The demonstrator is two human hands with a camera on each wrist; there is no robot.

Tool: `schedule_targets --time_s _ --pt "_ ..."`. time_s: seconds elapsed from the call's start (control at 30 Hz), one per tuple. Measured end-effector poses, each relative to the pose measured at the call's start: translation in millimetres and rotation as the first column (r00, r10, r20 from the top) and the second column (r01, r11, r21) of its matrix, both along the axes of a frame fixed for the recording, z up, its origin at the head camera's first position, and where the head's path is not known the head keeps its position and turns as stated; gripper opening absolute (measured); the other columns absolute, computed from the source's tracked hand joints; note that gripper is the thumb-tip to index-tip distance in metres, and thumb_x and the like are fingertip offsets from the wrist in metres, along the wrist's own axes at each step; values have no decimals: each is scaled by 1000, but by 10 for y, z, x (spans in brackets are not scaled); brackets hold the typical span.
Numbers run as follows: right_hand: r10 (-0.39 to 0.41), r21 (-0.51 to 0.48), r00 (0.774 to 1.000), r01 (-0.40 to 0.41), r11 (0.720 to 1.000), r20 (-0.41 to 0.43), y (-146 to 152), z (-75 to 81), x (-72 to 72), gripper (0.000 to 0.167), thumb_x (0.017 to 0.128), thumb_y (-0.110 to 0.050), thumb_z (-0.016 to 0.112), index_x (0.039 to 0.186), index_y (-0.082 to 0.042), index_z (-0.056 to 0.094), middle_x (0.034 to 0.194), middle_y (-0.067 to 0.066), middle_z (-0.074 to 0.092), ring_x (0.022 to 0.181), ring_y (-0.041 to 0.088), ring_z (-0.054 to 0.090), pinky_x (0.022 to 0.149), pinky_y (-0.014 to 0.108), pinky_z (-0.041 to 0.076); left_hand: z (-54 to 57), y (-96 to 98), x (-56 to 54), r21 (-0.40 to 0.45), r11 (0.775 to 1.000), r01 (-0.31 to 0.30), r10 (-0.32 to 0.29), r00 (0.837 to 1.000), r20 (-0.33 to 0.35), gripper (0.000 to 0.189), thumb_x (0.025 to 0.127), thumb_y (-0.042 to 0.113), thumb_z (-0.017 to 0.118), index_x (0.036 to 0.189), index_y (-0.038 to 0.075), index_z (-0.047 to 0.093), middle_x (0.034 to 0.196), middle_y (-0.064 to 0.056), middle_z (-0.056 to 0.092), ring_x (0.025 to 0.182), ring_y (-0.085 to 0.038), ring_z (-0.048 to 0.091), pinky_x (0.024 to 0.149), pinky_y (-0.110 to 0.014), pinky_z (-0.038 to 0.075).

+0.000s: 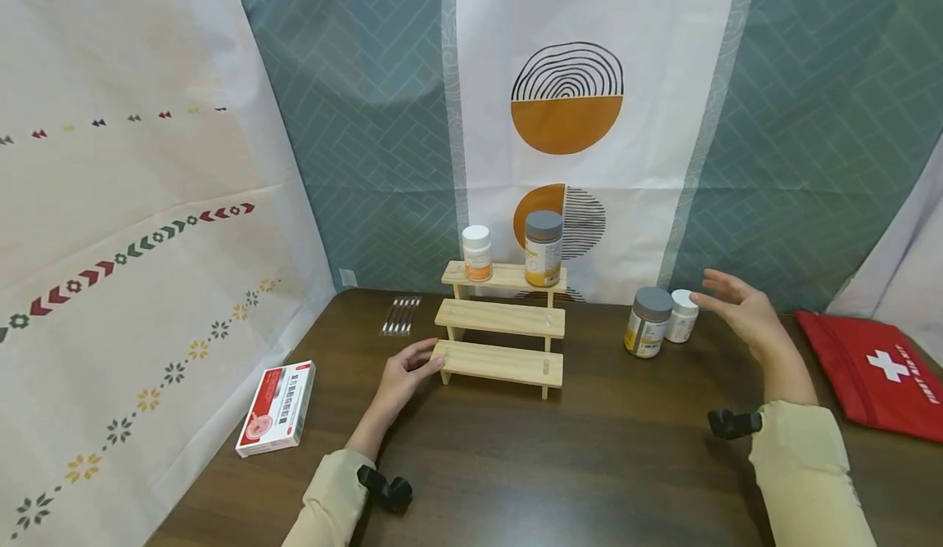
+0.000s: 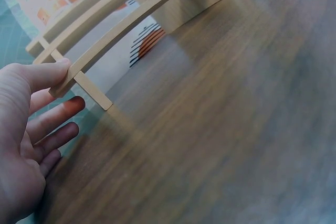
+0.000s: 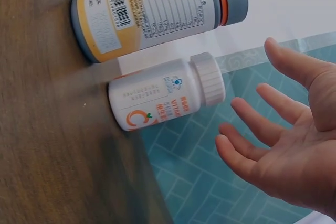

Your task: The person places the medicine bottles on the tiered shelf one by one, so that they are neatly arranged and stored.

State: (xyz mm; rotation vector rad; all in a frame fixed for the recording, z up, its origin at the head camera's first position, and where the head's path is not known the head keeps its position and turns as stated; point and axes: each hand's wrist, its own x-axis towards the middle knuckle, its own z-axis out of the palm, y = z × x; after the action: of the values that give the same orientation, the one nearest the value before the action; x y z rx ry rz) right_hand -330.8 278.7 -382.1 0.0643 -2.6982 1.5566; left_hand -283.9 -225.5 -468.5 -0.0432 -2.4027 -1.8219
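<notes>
Left hand (image 1: 403,373) pinching a three-tier wooden stand (image 1: 499,362), centre of frame; right hand (image 1: 744,314) loosely spread, empty, right of centre.
Near to far: red-and-white medicine carton (image 1: 276,409) flat on the worktop (image 1: 589,465), lower left; left thumb on top of the lowest step's left end, index finger beneath; red first aid pouch (image 1: 855,367) flat at the right edge. Right hand just beside the white vitamin bottle (image 1: 682,318), upright, right of centre; in the right wrist view, fingertips apart from its cap. Grey-lidded jar (image 1: 648,322) upright just left of that bottle. Pack of cotton swabs (image 1: 401,316) left of the stand. Top step: orange-labelled white bottle (image 1: 477,254) at left, second grey-lidded jar (image 1: 543,250) at right, both upright. Patterned cloth (image 1: 368,121) behind.
</notes>
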Motion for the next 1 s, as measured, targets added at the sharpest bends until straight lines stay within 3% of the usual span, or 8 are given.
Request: schedule_targets --time_s 0.27,0.37,0.43,0.53,0.63,0.77,0.87,1.0 --pt "72 35 997 -73 997 34 18 -75 -16 80 97 -40 57 154 0 17 154 34 25 139 52 22 108 68 24 -24 3 -8 -1 1000 5 -5 1000 -4 42 89 15 71 129 6 63 112 -20 71 93 -9 63 74 -22 44" --pt "88 47 996 -89 995 34 35 -94 -22 79 98 -39 57 153 2 18 154 33 26 138 49 27 106 60 34 -27 5 -12 -8 1000 6 -6 1000 -10 42 89 16 71 130 5 62 112 -21 71 92 -8 63 74 -22 45" --pt "90 53 996 -92 994 28 44 -102 -23 77 97 -38 58 153 2 21 153 32 28 133 37 38 102 42 43 -21 5 -14 -7 1000 8 -8 1000 -8 43 89 16 71 130 6 62 113 -21 71 92 -7 62 74 -22 44" --pt "85 58 996 -86 995 18 55 -115 -26 75 97 -37 59 152 1 26 151 31 31 113 6 49 87 19 43 -8 5 -11 -2 1000 9 -9 1000 -1 43 90 16 71 130 6 62 114 -20 71 91 -6 62 73 -22 43" --pt "90 34 996 -91 995 27 46 -135 -42 75 96 -37 60 152 0 26 153 31 29 103 -10 41 93 25 45 6 -1 -1 4 1000 6 -6 1000 4 43 89 16 71 130 6 62 113 -20 71 89 -6 61 70 -22 42" --pt "97 7 993 -97 995 62 16 -169 -66 79 97 -37 59 153 2 20 156 31 22 123 21 45 107 56 36 19 -11 15 9 1000 -4 4 1000 4 43 89 15 71 130 5 62 112 -21 71 90 -7 62 71 -21 43" --pt "96 -2 992 -96 995 79 15 -202 -75 78 98 -36 58 153 3 18 157 33 18 135 43 30 110 61 30 26 -11 21 8 1000 2 -2 1000 -1 43 89 15 71 130 5 61 112 -21 71 94 -10 63 74 -22 44" --pt "102 -12 992 -101 995 77 35 -245 -81 76 98 -34 58 152 3 19 154 35 19 132 45 32 108 62 30 20 -3 10 9 1000 9 -9 1000 4 42 89 15 71 130 7 62 113 -20 71 97 -13 64 75 -23 44"
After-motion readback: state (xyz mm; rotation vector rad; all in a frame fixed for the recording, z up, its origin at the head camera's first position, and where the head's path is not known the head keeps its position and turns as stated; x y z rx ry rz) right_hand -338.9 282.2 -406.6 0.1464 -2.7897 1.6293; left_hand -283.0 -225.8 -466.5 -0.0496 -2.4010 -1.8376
